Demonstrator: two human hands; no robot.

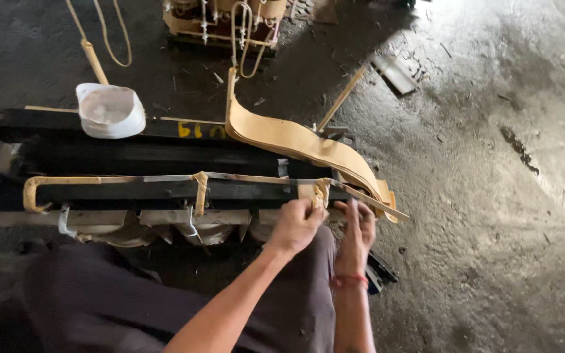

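Note:
A long black metal frame (132,157) lies on the floor in front of me, with a thin metal strip (250,178) running along its near side. Tan cloth tape is knotted around the strip (199,189) and again at the strip's right part (322,189). My left hand (295,225) pinches the tape at that right knot. My right hand (358,229), with a red band on the wrist, rests fingers spread on the strip's right end. A curved stack of tan insulating sheets (295,140) bends over the frame just behind my hands.
A white roll of tape (110,111) sits on the frame at the left. Another wound assembly with tan leads (230,19) stands at the top. Scraps and a metal piece (393,72) lie on the rough concrete floor (492,196) to the right. My dark trousers fill the bottom.

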